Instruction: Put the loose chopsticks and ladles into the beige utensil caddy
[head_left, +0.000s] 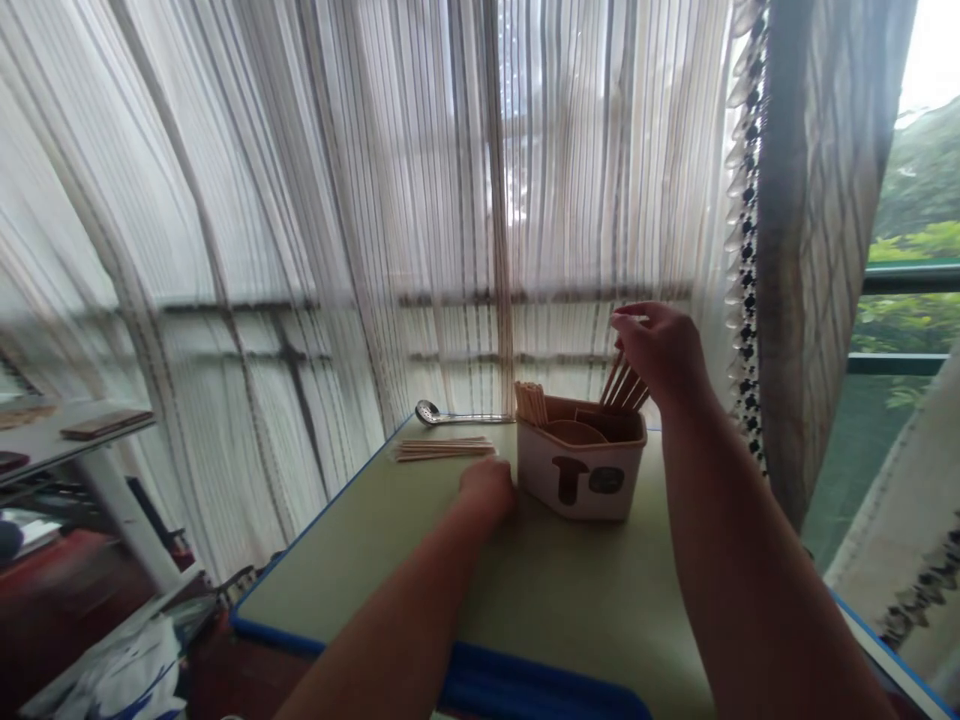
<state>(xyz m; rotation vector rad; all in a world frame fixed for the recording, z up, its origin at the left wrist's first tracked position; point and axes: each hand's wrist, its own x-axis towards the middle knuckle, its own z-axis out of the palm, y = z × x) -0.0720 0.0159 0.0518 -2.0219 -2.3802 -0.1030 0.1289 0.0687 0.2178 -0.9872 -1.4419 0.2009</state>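
A white utensil holder with a brown rim and divided compartments stands on the table. My right hand is above its right back corner, fingers closed on the upper ends of several brown chopsticks. Their lower ends are inside the right part of the holder. My left hand rests curled by the holder's left side; its fingertips are hidden, so whether it grips anything does not show. Light wooden sticks stand in the left compartment. A bundle of pale chopsticks lies flat left of the holder.
A metal slotted spoon lies along the back edge of the blue-edged table. Sheer striped curtains hang just behind it. At the left is a white side table with a plastic bag below.
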